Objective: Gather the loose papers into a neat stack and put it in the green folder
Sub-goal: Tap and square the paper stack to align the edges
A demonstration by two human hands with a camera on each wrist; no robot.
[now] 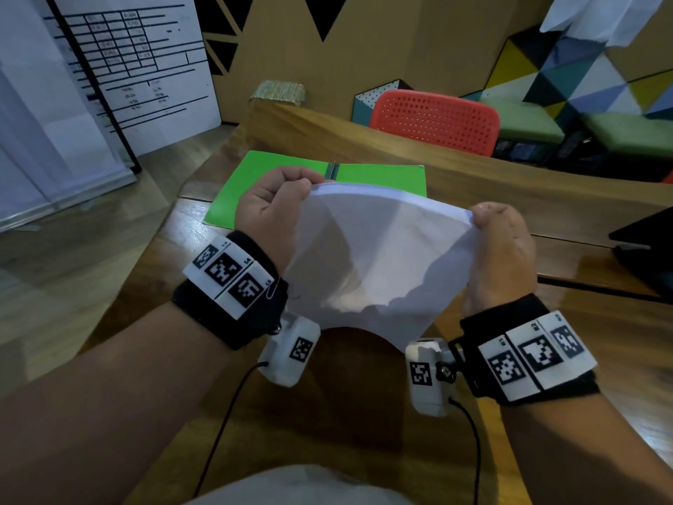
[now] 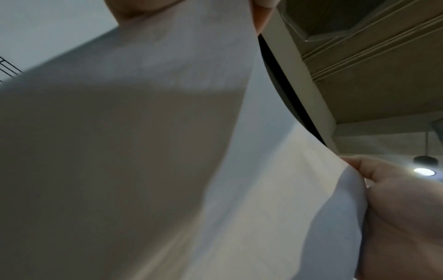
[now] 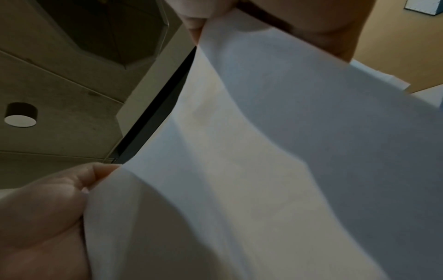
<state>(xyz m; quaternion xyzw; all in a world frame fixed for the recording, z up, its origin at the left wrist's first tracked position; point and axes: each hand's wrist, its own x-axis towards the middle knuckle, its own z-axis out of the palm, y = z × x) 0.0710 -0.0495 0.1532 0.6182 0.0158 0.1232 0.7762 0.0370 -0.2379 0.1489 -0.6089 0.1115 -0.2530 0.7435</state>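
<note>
A stack of white papers point(image 1: 371, 256) stands on edge, bowed, just above the wooden table point(image 1: 510, 198). My left hand point(image 1: 280, 205) pinches its upper left corner. At the upper right corner my right hand point(image 1: 495, 231) pinches it too. The green folder point(image 1: 255, 184) lies open and flat on the table just beyond the hands, partly hidden by them and the sheets. In the left wrist view the papers point(image 2: 167, 151) fill most of the picture, with the right hand point(image 2: 395, 208) at their far edge. The right wrist view shows the papers point(image 3: 263, 161) and the left hand point(image 3: 40, 217).
A black laptop point(image 1: 648, 242) lies at the table's right edge. A red perforated chair point(image 1: 437, 122) stands behind the table. A small patterned box point(image 1: 278, 91) sits at the far edge. A white board with a printed table point(image 1: 127, 67) leans at the left.
</note>
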